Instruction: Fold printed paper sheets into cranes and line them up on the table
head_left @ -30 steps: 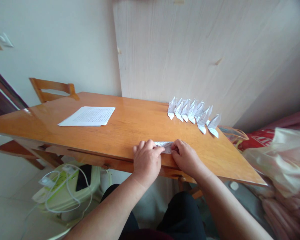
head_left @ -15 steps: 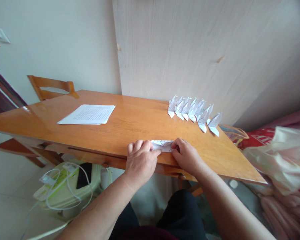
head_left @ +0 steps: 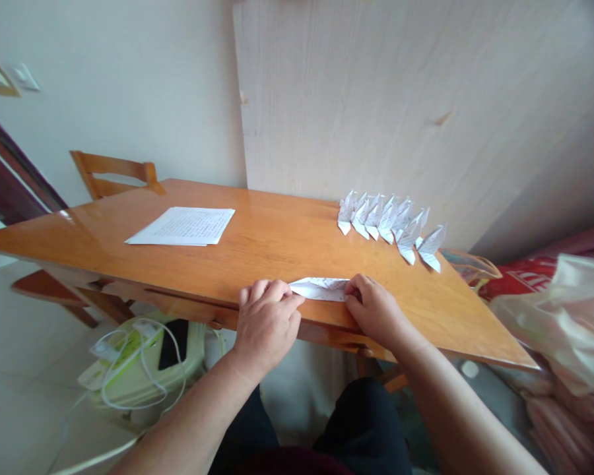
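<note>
A narrow strip of folded paper (head_left: 321,289), white with print on part of it, lies at the table's front edge between my hands. My left hand (head_left: 267,316) is at its pointed left end, fingers curled and thumb along the paper. At the right end, my right hand (head_left: 373,307) pinches the paper between thumb and curled fingers. Several folded paper figures (head_left: 389,221) with upright points stand in a cluster at the table's back right. A stack of printed sheets (head_left: 183,226) lies on the left part of the table.
The wooden table (head_left: 272,231) meets a pale board (head_left: 327,99) at its back. A wooden chair (head_left: 119,177) stands at the far left. Below it sits a pale green stool (head_left: 193,363) with a power strip and white cables. Bags (head_left: 564,310) lie at the right.
My left hand has slid left along the folded paper, so more of its left end shows. The right hand keeps its grip. The whole view has shifted slightly.
</note>
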A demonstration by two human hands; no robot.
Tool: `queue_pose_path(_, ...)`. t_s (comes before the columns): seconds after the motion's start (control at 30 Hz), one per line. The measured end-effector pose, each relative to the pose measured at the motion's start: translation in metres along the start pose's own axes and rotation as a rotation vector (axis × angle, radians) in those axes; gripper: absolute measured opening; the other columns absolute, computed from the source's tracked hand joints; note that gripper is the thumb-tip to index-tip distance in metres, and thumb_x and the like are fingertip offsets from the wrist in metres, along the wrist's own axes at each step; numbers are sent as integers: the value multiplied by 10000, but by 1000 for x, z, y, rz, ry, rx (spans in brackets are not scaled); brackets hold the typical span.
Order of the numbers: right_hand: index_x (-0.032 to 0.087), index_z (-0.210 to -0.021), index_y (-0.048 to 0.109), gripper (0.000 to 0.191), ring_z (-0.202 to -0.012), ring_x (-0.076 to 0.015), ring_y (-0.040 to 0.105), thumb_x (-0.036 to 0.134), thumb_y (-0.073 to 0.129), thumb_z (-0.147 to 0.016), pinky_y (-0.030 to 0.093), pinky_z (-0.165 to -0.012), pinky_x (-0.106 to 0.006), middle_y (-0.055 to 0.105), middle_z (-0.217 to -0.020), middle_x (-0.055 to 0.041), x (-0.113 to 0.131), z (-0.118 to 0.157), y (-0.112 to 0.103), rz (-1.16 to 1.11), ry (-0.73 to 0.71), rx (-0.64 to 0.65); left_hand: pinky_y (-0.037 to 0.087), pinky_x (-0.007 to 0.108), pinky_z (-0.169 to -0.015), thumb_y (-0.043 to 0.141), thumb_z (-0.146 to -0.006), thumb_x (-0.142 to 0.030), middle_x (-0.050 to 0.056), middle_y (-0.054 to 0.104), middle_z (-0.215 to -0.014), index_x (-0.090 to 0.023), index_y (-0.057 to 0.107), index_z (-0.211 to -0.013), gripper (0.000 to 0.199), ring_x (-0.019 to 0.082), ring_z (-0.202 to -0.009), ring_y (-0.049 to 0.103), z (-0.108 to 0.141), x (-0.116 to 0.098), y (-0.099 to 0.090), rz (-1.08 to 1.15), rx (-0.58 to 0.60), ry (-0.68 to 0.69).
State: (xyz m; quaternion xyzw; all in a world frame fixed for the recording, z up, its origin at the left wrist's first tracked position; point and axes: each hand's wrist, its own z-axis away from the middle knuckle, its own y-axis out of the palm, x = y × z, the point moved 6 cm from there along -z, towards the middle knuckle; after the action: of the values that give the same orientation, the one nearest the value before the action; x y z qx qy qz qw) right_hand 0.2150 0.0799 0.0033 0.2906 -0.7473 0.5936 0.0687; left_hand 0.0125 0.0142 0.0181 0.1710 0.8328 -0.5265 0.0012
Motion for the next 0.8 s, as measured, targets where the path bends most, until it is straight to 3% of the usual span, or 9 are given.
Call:
queue_pose_path(0.13,220,-798,514,73,-773,-186,548,150,506,-819,373,-694,-277,606,-807,-18,0,0,1,-7,-13,-13,339,456,-915,484,-928,-181,62,683,-1140,-244,709,-1104,293,280,-1069,516,1,-11,5,73,-46,70)
queue_pose_path(0.3,224,-792,502,101,-758,-189,547,122,501,-790,369,-684,-276,593,-780,-11,-1,0,1,-12,-16,-25,340,447,-985,469,-959,-219,84,650,-1224,-197,604,-1286,355,280,-1144,504,-4,-45,16,133,44,263)
queue_pose_path(0.53,228,-778,493,115,-749,-186,548,114,497,-768,379,-677,-273,589,-770,-8,1,3,-2,-49,-20,-65,347,470,-930,452,-1003,-412,104,637,-1206,-212,579,-1320,397,305,-1120,503,-2,-53,24,75,75,201)
queue_pose_path(0.67,227,-749,507,105,-733,-186,542,123,522,-753,385,-665,-279,585,-751,-7,1,10,-6,-63,5,-140,358,466,-922,446,-1003,-459,104,614,-1225,-213,569,-1337,433,298,-1104,508,1,-51,28,62,61,197)
queue_pose_path(0.8,227,-785,538,66,-756,-198,547,164,542,-803,420,-687,-304,589,-776,-16,6,20,-14,-101,-71,-272,370,470,-893,459,-987,-511,101,609,-1189,-228,565,-1348,470,306,-1094,509,1,-50,32,64,41,190)
